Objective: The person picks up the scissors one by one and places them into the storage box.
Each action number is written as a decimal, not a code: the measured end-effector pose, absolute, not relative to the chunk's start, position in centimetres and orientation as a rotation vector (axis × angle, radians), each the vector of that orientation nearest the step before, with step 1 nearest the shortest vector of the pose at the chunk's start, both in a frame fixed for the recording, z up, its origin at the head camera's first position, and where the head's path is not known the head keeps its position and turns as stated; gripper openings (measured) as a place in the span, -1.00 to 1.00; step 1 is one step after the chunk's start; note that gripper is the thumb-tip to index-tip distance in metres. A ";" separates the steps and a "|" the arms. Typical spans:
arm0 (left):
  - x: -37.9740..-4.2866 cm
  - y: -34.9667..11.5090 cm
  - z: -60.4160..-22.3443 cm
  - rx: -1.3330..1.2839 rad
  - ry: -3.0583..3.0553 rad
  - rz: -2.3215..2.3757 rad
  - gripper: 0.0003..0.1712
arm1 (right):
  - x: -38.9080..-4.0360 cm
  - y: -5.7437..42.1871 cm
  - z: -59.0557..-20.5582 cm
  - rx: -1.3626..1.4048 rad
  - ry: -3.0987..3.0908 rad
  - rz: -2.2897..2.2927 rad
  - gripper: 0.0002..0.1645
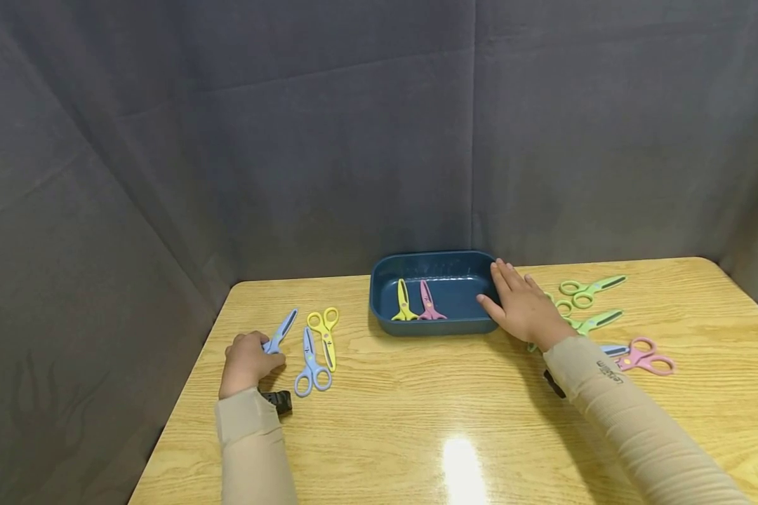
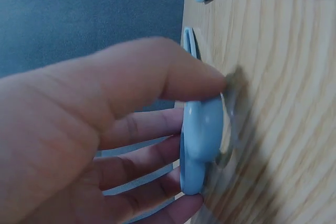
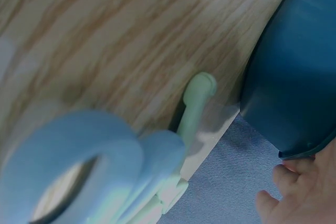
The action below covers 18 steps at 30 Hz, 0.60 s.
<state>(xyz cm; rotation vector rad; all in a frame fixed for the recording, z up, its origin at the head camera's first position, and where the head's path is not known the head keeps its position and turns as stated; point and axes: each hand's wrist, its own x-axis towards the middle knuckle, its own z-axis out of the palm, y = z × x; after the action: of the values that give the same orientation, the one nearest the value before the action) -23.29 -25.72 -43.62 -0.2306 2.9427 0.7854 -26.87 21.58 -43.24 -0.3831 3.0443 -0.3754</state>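
My left hand (image 1: 248, 361) grips a pair of light blue scissors (image 2: 202, 135) by the handles, thumb on one side and fingers on the other. The blades point away, low over the left of the table. Just right of it lie another pair of blue scissors (image 1: 312, 369) and a pair of yellow scissors (image 1: 328, 344). My right hand (image 1: 523, 307) rests on the right rim of a dark blue bin (image 1: 434, 327), fingers extended and thumb spread. Inside the bin, yellow-green scissors (image 1: 403, 301) and pink scissors (image 1: 428, 303) lean side by side; their handles are hidden.
Several green scissors (image 1: 596, 321) lie right of the bin, partly under my right hand. Pink scissors (image 1: 644, 356) and blue scissors (image 1: 614, 350) overlap beside my right forearm. A grey curtain (image 1: 354, 140) hangs behind the wooden table (image 1: 379, 421).
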 end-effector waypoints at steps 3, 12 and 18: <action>-23.3 -25.6 -43.6 -0.226 2.948 0.781 -0.47 | -26.9 21.6 -43.3 -0.378 3.042 -0.382 -0.02; -23.4 -25.0 -43.4 -0.226 2.942 0.803 -0.49 | -27.1 21.7 -43.5 -0.363 3.039 -0.393 -0.01; -23.7 -24.3 -43.3 -0.233 2.928 0.812 -0.40 | -27.2 21.7 -43.6 -0.361 3.043 -0.389 0.00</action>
<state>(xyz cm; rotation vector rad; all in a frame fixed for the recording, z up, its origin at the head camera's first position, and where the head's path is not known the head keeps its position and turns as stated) -23.66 -24.34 -43.34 -0.2331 2.9280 0.8120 -27.19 21.71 -43.61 -0.3610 3.0427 -0.3895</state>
